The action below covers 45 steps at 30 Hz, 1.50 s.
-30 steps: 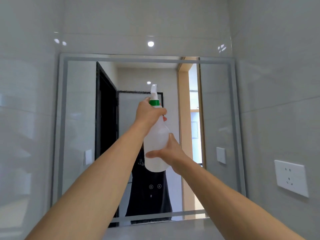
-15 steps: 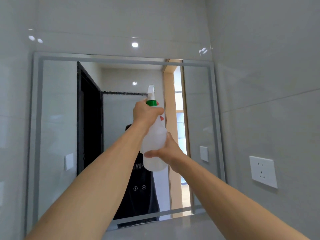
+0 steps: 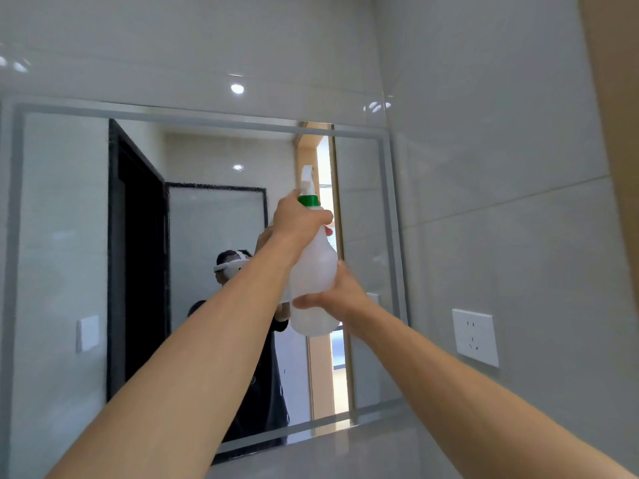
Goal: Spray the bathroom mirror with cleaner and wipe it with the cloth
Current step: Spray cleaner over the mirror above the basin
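Note:
A white translucent spray bottle (image 3: 313, 274) with a green collar and a white nozzle is held up in front of the bathroom mirror (image 3: 69, 219), nozzle toward the glass. My left hand (image 3: 297, 219) grips the bottle's neck at the trigger. My right hand (image 3: 340, 295) cups the lower body of the bottle from the right, thumb across its front. The mirror has a frosted border and reflects a dark doorway and a person in dark clothes. No cloth is in view.
A grey tiled wall stands close on the right with a white power socket (image 3: 475, 337) on it. More tile runs above and below the mirror. A beige edge (image 3: 619, 167) shows at the far right.
The view has swung right and slightly down, so the mirror sits further left in frame. Both hands keep their hold on the bottle.

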Tool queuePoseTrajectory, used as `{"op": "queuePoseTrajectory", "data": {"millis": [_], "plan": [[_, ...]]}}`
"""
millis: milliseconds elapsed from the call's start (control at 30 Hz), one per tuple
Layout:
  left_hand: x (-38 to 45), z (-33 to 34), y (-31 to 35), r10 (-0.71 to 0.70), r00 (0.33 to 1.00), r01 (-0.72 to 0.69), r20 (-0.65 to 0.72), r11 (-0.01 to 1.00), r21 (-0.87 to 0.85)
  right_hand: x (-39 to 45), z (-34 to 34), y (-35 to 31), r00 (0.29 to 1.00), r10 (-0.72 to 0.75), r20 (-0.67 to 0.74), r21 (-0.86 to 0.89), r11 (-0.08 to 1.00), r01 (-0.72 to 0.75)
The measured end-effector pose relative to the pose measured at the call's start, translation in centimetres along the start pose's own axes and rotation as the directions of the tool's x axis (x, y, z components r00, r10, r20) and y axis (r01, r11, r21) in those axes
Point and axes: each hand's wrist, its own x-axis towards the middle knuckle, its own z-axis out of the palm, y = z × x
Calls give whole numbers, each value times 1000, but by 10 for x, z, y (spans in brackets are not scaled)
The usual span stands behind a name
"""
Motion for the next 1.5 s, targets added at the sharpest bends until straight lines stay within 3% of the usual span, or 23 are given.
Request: {"op": "queuePoseTrajectory", "data": {"millis": [333,600,1000,1333,1500], "plan": [[-7,40,2,6,999,-4,-45,999,43,-10,-33,11,999,20,-30,2,1000,-20],[-10,56,2,-36,993,36,109,999,2,-14,-48,20,994,73,-86,-34,996,-77],[-18,91,-12,-46,992,50,119,998,-28,-29,-75,36,985,126,-117,-60,989,-134],[-29,96,-38,-145,987,148,74,988,-39,-39,-70,57,974,190,-122,-112,973,-204],[-37,93,-53,-190,970,201,154,978,-59,-45,-64,68,966,226,-127,-140,960,-243]]}}
